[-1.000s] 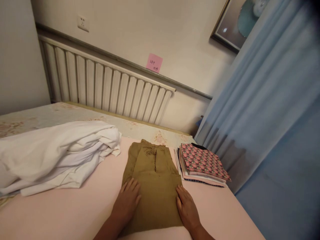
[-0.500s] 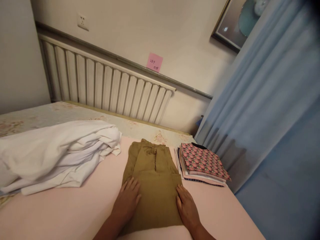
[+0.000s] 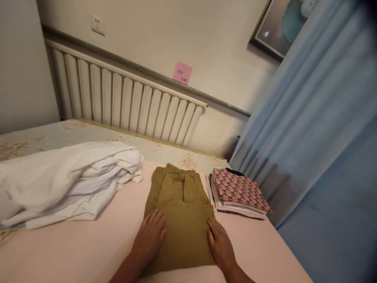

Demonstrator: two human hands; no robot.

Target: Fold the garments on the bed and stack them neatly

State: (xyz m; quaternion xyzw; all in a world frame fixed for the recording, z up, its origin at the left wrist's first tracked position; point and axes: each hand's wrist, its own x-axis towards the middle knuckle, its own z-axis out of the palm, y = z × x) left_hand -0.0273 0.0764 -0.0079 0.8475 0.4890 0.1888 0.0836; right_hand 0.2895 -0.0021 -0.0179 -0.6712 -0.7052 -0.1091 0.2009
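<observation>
Pink sheet (image 3: 94,251); fingers (image 3: 158,217) on trousers (image 3: 185,232)

Beyond the left hand (image 3: 149,237) stands a cream ribbed radiator (image 3: 127,98). Past the right hand (image 3: 221,243), a pleated blue curtain (image 3: 312,114) hangs.

A faint shift of the head-worn view separates this moment from a second earlier: the wall socket (image 3: 97,25) sits a sliver higher, while the pink note (image 3: 182,73) and the framed picture (image 3: 267,33) have edged up and slightly right. On the bed, the olive trousers (image 3: 184,239), the bunched white cloth (image 3: 73,181) and the folded stack (image 3: 240,189) with its patterned top piece also appear marginally higher, a displacement consistent with the camera's own movement.
</observation>
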